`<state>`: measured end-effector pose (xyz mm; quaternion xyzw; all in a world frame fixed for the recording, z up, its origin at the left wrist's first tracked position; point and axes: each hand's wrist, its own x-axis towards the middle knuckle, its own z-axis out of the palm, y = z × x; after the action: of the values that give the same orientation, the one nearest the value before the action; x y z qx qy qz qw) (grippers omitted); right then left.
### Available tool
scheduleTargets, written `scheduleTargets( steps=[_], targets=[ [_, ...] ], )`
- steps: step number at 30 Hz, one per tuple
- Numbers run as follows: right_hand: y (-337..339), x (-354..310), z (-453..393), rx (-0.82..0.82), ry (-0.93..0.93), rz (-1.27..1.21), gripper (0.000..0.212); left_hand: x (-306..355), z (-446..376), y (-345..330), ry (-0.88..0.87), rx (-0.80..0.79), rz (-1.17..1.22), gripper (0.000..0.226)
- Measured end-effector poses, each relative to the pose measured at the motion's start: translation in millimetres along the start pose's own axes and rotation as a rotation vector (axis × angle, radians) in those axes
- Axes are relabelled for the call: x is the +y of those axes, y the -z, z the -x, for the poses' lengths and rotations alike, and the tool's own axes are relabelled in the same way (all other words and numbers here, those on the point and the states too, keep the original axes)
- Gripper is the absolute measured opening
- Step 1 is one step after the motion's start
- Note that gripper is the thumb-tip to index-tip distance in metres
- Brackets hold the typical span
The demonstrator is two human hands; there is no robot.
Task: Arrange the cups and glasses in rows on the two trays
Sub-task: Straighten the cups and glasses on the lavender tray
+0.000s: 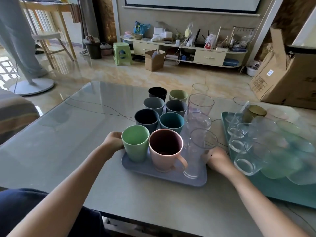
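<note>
A grey-blue tray [164, 178] lies mid-table. It carries two rows of coloured cups, with a light green cup [136, 142] and a pink mug [165, 149] nearest me, and one row of tall clear glasses [199, 147] on the right. My left hand [113, 139] grips the tray's left edge beside the green cup. At the tray's right edge, partly behind the nearest tall glass, my right hand [217, 159] holds on. To the right, a teal tray [280, 190] holds several clear glass mugs [246, 161] and tinted glasses.
A gold-lidded jar [254, 113] stands at the back of the teal tray, with another glass behind it. A cardboard box [287, 72] rises at the far right of the glass-topped table [68, 142]. A fan base stands on the floor at far left.
</note>
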<state>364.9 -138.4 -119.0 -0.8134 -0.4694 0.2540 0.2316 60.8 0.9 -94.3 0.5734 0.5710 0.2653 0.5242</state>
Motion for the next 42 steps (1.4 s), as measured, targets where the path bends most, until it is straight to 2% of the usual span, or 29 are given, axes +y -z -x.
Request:
scheduleTargets(
  steps=[2, 4, 6, 10, 12, 14, 15, 17, 19, 21, 24, 27, 31, 38, 40, 42],
  targets=[
    [6.4, 1.4, 7.4, 0.031, -0.034, 0.036, 0.036, 0.7, -3.1, -8.4, 0.004, -0.014, -0.017, 0.023],
    [9.2, 6.3, 7.7, 0.061, -0.061, 0.039, 0.026, 2.8, -1.6, -13.7, 0.004, -0.024, -0.017, 0.021],
    [9.7, 9.3, 7.5, 0.065, -0.065, 0.038, 0.025, 3.8, -0.2, -15.4, -0.002, -0.024, -0.015, 0.015],
    [6.3, 16.7, 11.0, 0.110, -0.081, -0.026, 0.030, 1.0, 0.2, -16.7, -0.031, -0.014, -0.051, 0.022],
    [3.6, 16.6, 19.5, 0.211, -0.103, -0.133, 0.026, -1.2, 0.1, -17.5, -0.037, -0.002, -0.041, 0.024],
    [-3.4, 13.1, 35.3, 0.377, -0.152, -0.316, 0.012, -3.2, -0.8, -18.5, -0.036, 0.006, -0.018, 0.026],
    [-9.6, 7.2, 47.3, 0.468, -0.164, -0.408, 0.014, -3.7, -1.2, -18.5, -0.032, 0.009, -0.009, 0.027],
    [-26.4, -7.1, 72.7, 0.555, -0.082, -0.600, 0.039, -4.6, -2.0, -18.5, -0.025, 0.008, -0.006, 0.027],
    [-45.4, -16.8, 94.1, 0.476, 0.024, -0.762, 0.067, -4.5, -1.5, -18.1, -0.017, 0.005, -0.012, 0.025],
    [-59.7, -22.2, 105.5, 0.374, 0.090, -0.742, 0.087, -4.0, 0.3, -18.4, -0.013, 0.004, -0.010, 0.024],
    [-67.4, -30.2, 104.5, 0.407, 0.138, -0.660, 0.103, -2.8, 4.0, -19.3, -0.014, 0.006, -0.001, 0.025],
    [-65.9, -42.2, 99.0, 0.532, 0.114, -0.648, 0.096, -3.0, 5.2, -19.6, -0.013, 0.011, -0.008, 0.025],
    [-66.7, -45.9, 97.1, 0.579, 0.126, -0.631, 0.090, -0.5, 7.4, -20.6, -0.018, 0.022, -0.025, 0.026],
    [-61.2, -35.2, 105.1, 0.394, 0.171, -0.706, 0.110, 3.3, 9.4, -21.0, -0.033, 0.022, -0.043, 0.027],
    [-57.5, -34.7, 107.2, 0.321, 0.196, -0.804, 0.101, 4.7, 10.6, -20.7, -0.039, 0.022, -0.043, 0.024],
    [-54.7, -33.3, 107.4, 0.296, 0.194, -0.917, 0.081, 5.1, 10.9, -20.9, -0.040, 0.006, -0.018, 0.023]
  ],
)
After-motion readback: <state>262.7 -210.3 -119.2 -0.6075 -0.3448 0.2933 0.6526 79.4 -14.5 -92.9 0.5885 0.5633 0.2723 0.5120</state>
